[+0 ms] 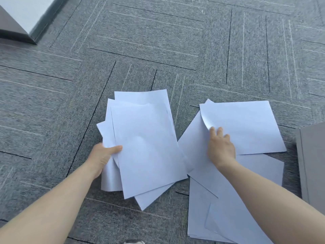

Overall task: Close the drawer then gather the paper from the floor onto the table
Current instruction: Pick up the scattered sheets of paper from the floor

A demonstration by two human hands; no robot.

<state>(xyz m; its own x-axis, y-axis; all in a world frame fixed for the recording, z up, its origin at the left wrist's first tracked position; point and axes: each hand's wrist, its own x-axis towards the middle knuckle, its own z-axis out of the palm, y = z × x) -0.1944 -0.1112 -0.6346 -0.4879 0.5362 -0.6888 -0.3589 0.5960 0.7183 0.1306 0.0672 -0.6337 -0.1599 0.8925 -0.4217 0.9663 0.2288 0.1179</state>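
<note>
My left hand (pixel 102 155) grips a fanned bundle of several white paper sheets (pixel 146 138), thumb on top, held just above the grey carpet. My right hand (pixel 220 148) rests fingers-down on a white sheet (pixel 246 124) whose left edge curls upward. That sheet lies on top of more loose white sheets (pixel 211 217) spread on the floor toward the bottom right. The drawer and the table top are not identifiable in this view.
Grey patterned carpet tiles (pixel 158 41) cover the floor. A grey furniture panel (pixel 313 164) stands at the right edge, close to the papers. A grey and white furniture corner (pixel 19 20) sits at the top left. A shoe tip (pixel 133 242) shows at the bottom.
</note>
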